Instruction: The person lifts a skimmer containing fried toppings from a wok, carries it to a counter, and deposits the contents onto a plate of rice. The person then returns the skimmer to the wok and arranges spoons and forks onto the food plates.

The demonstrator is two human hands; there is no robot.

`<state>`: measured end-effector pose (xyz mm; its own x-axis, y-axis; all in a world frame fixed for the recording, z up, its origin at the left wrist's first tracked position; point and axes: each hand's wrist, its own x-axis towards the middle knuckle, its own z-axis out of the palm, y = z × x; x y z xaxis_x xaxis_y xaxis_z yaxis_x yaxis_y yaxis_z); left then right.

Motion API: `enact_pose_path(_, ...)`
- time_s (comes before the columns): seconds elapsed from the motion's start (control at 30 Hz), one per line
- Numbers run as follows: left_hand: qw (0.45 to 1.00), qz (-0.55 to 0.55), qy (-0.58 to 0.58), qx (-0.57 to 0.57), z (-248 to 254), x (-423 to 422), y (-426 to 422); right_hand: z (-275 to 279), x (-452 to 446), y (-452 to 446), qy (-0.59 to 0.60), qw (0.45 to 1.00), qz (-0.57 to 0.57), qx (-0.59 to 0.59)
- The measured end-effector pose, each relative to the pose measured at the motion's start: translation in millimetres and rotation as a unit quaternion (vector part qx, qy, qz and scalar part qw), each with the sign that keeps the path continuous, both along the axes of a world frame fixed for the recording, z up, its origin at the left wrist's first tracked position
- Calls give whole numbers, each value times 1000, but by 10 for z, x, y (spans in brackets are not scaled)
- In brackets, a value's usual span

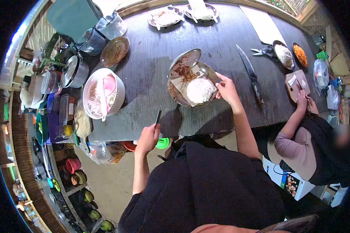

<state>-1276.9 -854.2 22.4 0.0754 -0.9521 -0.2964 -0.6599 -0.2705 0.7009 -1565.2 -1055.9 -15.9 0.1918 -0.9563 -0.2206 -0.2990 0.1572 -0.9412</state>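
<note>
Both full: left hand (148, 139) grips ladle (189, 57), right hand (226, 89) plate (176, 93); likely serving shreds (184, 72) (kind unclear) by rice (200, 90); next calls for steady tipping.

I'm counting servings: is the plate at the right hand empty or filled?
Not empty: a white mound sits on the plate, beside the right hand.

Kitchen on my feed, I'd say: plated rice (199, 91), orange shreds (300, 55), long knife (249, 70), lidded pot (80, 75), white food tub (119, 86), one dark worktable (144, 50).
</note>
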Motion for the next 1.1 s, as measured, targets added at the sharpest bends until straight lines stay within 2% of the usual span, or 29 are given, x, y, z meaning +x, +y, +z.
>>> enact_pose_path(0.33, 1000, -3, -18, -14, -40, 14, 16, 7, -8, 5, -9, 1000, 0, -4)
enact_pose_path(0.4, 998, -18, -25, -54, -69, 40, 23, 21, -2, 10, -4, 1000, 4, -1)
enact_pose_path(0.53, 1000, 4, -9, -16, 9, 20, 13, 28, -1, 7, 1, 1000, 7, 0)
enact_pose_path(1.1, 995, -9, -78, -58, -2, 36, 28, 49, 2, 11, 0, 1000, 9, -3)
